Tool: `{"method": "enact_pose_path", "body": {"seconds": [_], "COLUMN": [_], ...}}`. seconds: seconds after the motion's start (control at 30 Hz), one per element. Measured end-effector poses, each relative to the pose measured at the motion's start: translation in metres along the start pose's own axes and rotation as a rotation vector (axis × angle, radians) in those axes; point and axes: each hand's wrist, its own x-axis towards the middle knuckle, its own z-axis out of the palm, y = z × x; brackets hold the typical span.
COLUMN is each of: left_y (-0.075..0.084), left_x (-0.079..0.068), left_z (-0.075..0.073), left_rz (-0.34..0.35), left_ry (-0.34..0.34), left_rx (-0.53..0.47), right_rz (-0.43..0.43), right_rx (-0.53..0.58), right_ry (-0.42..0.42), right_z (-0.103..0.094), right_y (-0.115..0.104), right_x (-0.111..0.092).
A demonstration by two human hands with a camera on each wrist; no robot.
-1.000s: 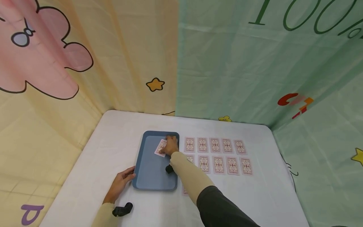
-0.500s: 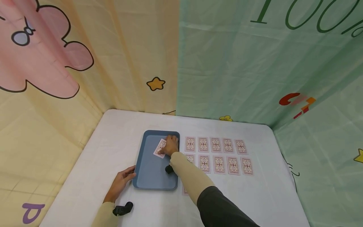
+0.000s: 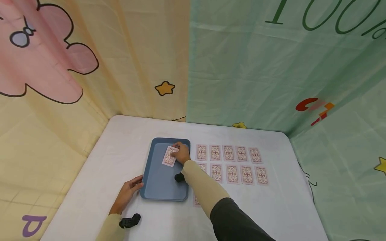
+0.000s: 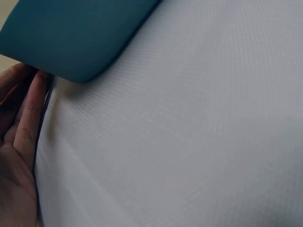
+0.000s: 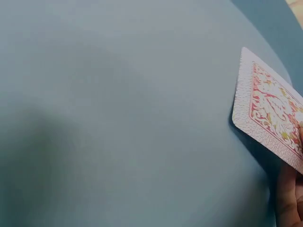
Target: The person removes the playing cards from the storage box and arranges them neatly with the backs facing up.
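Observation:
My right hand (image 3: 182, 153) is over the upper part of the blue tray (image 3: 161, 189). It pinches a playing card (image 3: 169, 159) by its right side, the red patterned back facing up. In the right wrist view the card (image 5: 272, 106) is tilted above the tray floor, a finger (image 5: 285, 196) below it. My left hand (image 3: 126, 192) lies at the tray's lower left side, its fairly straight fingers touching the edge. The left wrist view shows those fingers (image 4: 29, 113) against the outer wall of the tray (image 4: 75, 38).
Right of the tray lie two rows of face-down cards (image 3: 232, 174) on the white table (image 3: 271, 214). One more card (image 3: 196, 201) is partly hidden under the right sleeve (image 3: 205, 187). Printed curtains (image 3: 235, 67) rise behind the table and along both sides.
The card has come up from the tray floor and shows more of its back. My right hand's fingers have shifted along its right side. My left hand stays at the tray.

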Motion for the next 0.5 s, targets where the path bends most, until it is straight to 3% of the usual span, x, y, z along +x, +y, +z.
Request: {"method": "enact_pose_path", "body": {"seconds": [0.23,0.5], "left_y": [-0.001,0.001], "left_x": [0.002,0.000], "left_z": [0.003,0.000], "left_rz": [0.007,-0.008], "left_ry": [0.001,-0.020], "left_rx": [0.001,0.004], "right_rz": [-0.027,-0.088], "right_rx": [0.085,0.207], "right_ry": [0.010,-0.064], "right_z": [-0.008,-0.035], "right_y": [-0.004,-0.009], "right_x": [-0.007,-0.024]}}
